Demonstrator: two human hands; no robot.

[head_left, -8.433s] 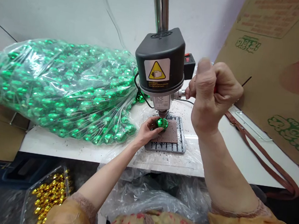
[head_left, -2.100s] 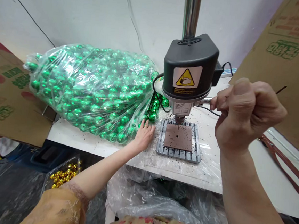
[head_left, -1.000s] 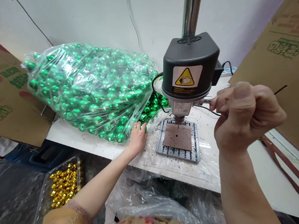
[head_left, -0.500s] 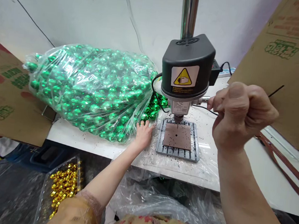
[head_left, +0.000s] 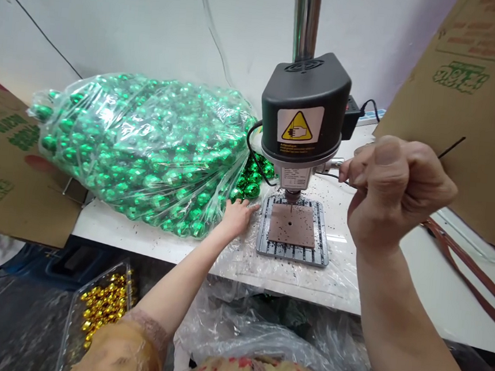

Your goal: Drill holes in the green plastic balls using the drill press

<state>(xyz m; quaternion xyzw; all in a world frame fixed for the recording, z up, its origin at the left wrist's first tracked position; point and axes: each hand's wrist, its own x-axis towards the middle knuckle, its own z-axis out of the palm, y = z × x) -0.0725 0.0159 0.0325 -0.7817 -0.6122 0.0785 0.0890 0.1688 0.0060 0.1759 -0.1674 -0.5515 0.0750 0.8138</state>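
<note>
My left hand (head_left: 237,216) lies on the white table at the mouth of a clear plastic bag (head_left: 138,147) full of shiny green faceted balls, fingers stretched toward loose green balls (head_left: 250,188) spilling out. It holds nothing. My right hand (head_left: 397,190) is a raised fist wrapped round the feed lever (head_left: 335,164) of a small black bench drill (head_left: 303,115). Under the drill bit sits a brown pad (head_left: 292,224) on the slotted metal base (head_left: 292,251), with nothing on it.
Cardboard sheets stand at the left (head_left: 1,175) and right (head_left: 480,102). A clear tray of gold beads (head_left: 102,305) sits below the table edge. A brown strap (head_left: 469,274) crosses the table right. Crumpled plastic (head_left: 261,325) hangs at the front.
My left hand has shifted along the bag's mouth, from the bag's edge toward the loose balls beside the drill base. My right fist stays on the lever.
</note>
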